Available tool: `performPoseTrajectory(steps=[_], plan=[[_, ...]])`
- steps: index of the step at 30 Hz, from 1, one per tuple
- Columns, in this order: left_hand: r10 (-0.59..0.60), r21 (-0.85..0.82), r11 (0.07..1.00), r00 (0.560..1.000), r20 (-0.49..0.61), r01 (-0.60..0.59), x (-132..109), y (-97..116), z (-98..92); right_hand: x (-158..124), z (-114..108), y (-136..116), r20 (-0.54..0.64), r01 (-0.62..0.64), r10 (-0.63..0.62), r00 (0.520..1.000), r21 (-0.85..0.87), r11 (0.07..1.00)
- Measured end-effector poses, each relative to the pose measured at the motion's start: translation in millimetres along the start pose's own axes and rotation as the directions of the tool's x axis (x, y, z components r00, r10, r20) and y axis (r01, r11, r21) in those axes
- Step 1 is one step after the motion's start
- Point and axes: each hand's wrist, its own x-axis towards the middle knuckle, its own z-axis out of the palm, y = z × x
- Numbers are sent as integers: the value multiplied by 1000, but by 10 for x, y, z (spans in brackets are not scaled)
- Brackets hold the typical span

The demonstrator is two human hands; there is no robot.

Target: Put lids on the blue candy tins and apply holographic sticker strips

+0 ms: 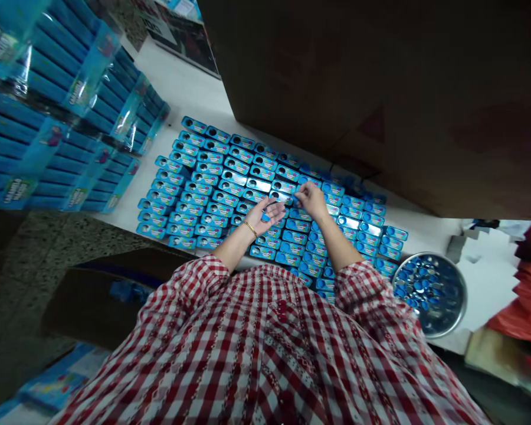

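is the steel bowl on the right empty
Not empty: the steel bowl holds many small round blue-and-silver pieces.

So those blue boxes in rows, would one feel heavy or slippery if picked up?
The boxes look stiff and flat-sided, so one should lie steady, not roll. Their glossy finish may feel slippery. Probably light for their size, as the right hand works at them with fingertips, though the material is unclear.

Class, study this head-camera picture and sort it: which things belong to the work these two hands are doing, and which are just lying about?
Part of the work:
left hand
right hand
rows of blue tins
steel bowl of small blue pieces

Just lying about:
shrink-wrapped blue packs
large cardboard carton
red material
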Motion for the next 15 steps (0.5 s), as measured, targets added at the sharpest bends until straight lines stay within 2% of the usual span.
performPoseTrajectory(steps=[3, 6, 8, 11, 15], plan=[[24, 33, 999, 999, -44, -22, -44, 22, -36, 251, -201, 41, -88, -74, 48, 995, -333, 940], [12, 51, 999, 999, -52, -9, -67, 25, -43, 466, -224, -46, -19, -136, 153, 988, -573, 808], [-2, 53, 999, 999, -41, 4, -71, 32, -31, 588, -190, -117, 28, -150, 220, 975, -644, 750], [-6, 37, 999, 1000, 2, 6, -80, 65, -5, 733, -167, -166, 53, -151, 249, 967, -670, 727], [-11, 22, 1000, 996, 87, 9, -115, 117, -1, 703, -204, -161, 40, -156, 248, 968, -678, 718]])
